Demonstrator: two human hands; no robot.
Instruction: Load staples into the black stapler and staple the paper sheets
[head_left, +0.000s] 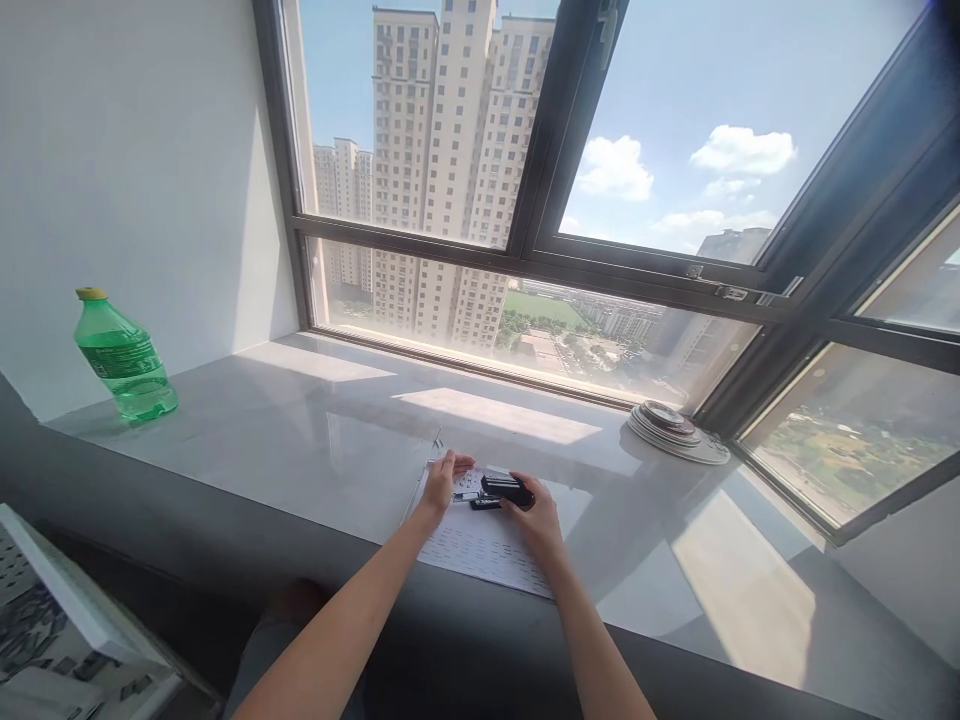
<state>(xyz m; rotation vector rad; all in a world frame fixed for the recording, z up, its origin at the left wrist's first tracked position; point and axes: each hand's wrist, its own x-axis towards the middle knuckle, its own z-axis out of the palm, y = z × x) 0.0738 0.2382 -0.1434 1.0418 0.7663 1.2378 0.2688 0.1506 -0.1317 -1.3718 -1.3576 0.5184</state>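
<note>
My right hand (536,512) is wrapped around a black stapler (504,489), whose upper and lower parts are spread at the left end. Under it lie white sheets of paper (480,550) covered with rows of print. My left hand (444,483) rests on its edge at the left side of the sheets, fingers stretched toward the right. It is open and appears to hold nothing, just left of the stapler. A small thin object (438,438) stands up behind my left hand; its kind is unclear.
A green plastic bottle (124,360) with a yellow cap stands at the left on the grey windowsill (300,430). Stacked plates or discs (675,432) sit at the right by the window frame (637,265). At lower left is a white-edged piece of furniture (82,580).
</note>
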